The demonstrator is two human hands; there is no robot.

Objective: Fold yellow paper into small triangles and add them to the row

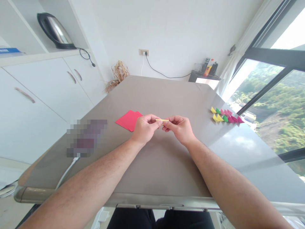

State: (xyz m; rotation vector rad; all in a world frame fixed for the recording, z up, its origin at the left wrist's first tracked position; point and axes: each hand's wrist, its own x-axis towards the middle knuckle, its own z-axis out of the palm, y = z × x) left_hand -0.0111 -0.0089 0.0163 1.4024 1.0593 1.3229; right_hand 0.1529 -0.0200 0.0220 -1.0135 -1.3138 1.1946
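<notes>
Between my two hands, above the middle of the table, is a small folded piece of yellow paper (pixel 162 120), seen edge-on as a thin strip. My left hand (pixel 145 128) pinches its left end between thumb and fingers. At its right end, my right hand (pixel 179 128) grips it in the same way. Most of the paper is hidden by the fingertips. Red paper sheets (pixel 126 121) lie flat on the table, just beyond and left of my left hand, which partly covers them.
Several small folded paper pieces (pixel 224 118) in yellow, green and pink stand in two rows on the table (pixel 164 92) at right. A blurred-out object (pixel 87 138) with a white cable (pixel 65 173) lies at left. A kettle (pixel 56 31) stands on the shelf.
</notes>
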